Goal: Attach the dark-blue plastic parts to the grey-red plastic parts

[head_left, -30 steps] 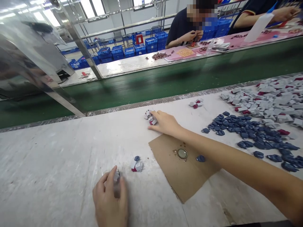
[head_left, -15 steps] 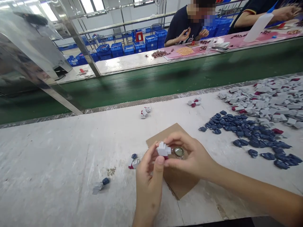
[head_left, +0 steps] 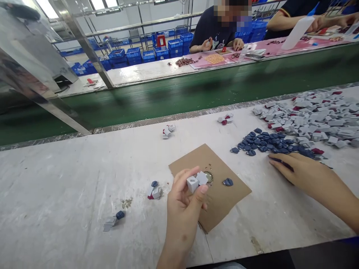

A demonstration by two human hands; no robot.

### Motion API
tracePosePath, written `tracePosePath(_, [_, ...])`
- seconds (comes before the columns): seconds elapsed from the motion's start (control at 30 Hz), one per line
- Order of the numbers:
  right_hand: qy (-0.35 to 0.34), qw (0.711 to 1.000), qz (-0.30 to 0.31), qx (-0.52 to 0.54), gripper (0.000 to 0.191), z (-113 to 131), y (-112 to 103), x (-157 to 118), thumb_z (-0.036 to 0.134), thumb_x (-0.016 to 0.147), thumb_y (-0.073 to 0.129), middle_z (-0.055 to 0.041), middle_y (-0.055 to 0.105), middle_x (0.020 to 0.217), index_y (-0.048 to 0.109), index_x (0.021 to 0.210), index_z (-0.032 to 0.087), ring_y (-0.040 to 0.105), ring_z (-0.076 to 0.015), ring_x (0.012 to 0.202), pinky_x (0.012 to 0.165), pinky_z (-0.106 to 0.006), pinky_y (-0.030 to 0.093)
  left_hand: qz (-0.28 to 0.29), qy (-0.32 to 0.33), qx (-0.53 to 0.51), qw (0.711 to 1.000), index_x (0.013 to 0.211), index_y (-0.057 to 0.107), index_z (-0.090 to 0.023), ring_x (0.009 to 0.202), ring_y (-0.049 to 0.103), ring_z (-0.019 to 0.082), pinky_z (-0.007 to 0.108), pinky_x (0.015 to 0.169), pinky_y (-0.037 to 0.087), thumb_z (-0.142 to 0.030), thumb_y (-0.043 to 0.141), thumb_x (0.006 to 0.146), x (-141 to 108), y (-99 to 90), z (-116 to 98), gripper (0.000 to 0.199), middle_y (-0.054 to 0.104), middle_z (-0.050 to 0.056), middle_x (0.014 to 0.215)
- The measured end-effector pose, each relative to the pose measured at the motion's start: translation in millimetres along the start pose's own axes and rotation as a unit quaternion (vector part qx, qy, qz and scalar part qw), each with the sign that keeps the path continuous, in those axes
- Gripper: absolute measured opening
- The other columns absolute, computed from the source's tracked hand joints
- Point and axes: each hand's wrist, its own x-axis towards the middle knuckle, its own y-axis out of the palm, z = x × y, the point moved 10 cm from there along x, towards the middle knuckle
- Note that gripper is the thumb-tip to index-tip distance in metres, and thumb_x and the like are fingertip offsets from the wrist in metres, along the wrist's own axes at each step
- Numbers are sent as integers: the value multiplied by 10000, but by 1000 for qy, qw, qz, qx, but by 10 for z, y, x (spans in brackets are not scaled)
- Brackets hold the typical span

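Note:
My left hand is above a brown cardboard piece, its thumb and fingers closed on light grey block-shaped parts. Partly behind them, a round disc with a beaded metal rim lies on the cardboard, near a few tiny bits. Right of the disc sits a dark blue faceted piece. My right hand reaches to the near side of a pile of dark blue pieces. Dark blue shows between its thumb and forefinger, which are bent round one piece; the palm hides the rest.
Beyond the blue pile spreads a large heap of grey and dark red parts. Small clusters stand at left, beside my left hand and farther back. A green conveyor belt and metal post lie ahead; co-workers sit beyond.
My right hand has left the grey parts by my left hand and moved right to the blue pile. The cardboard and the blue piece on it are now uncovered. My left hand keeps its grip.

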Motion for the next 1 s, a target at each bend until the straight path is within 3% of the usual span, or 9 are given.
tracePosePath(0.1, [0,995,85,61,265,93,53,-7,280,853,464,-80,651,947,628,1028,166,591,-167,701,571,-275,422,48,-4,-8,999,1091,573,-298,683,612,99,187,522,508,-370,537,827,-33,98,19,276,603,50,1048])
tracePosePath(0.23, [33,980,150,124,328,149,46,66,313,858,439,-88,648,932,606,1093,157,587,-174,709,612,-297,434,92,-3,-47,995,1051,567,-301,513,544,52,127,383,403,-374,481,859,-97,160,49,223,580,-11,788])
tracePosePath(0.4, [106,947,162,255,258,81,25,34,282,787,563,-92,640,1066,653,1010,188,608,-204,876,689,-284,482,65,56,-46,995,1005,647,-282,601,529,71,163,440,470,-393,385,895,-82,-8,14,305,530,12,832])
tracePosePath(0.47, [85,924,158,338,243,277,-68,-30,324,767,601,-66,623,1125,669,986,244,578,-222,1006,729,-270,500,23,92,-14,995,1024,631,-304,630,556,70,166,484,492,-326,419,895,-72,-115,-29,249,547,5,849])
tracePosePath(0.53, [26,890,176,421,224,665,-197,-113,370,754,624,-48,626,1124,686,951,284,544,-241,1080,773,-285,510,-17,117,10,993,1080,577,-336,682,596,79,177,535,514,-286,445,889,-79,-181,-61,237,572,0,891])
tracePosePath(0.63, [-47,795,227,561,199,1350,-381,-256,364,750,649,-39,650,1053,694,930,293,589,-219,1004,783,-291,523,-51,137,27,989,1164,441,-396,694,634,91,196,548,525,-244,437,895,-109,-169,-64,309,586,-11,929])
tracePosePath(0.77, [8,700,237,674,199,1800,-408,-361,332,714,699,-12,682,845,687,904,274,641,-150,781,680,-245,541,-54,249,142,957,1057,507,-323,625,582,61,159,477,461,-173,367,907,-219,-29,-203,254,518,3,908])
tracePosePath(0.9, [40,672,263,691,219,1967,-308,-491,380,729,674,21,608,559,668,874,215,584,-105,510,497,-209,512,18,343,260,903,1125,487,-281,742,570,107,181,534,471,-116,481,838,-314,159,-287,331,527,34,931])
tracePosePath(1.0, [15,693,240,680,206,1987,-366,-542,390,746,651,25,581,521,663,823,199,555,-95,455,434,-194,489,66,358,300,881,1108,503,-272,706,565,110,204,570,469,-88,493,819,-344,212,-279,343,555,29,891])
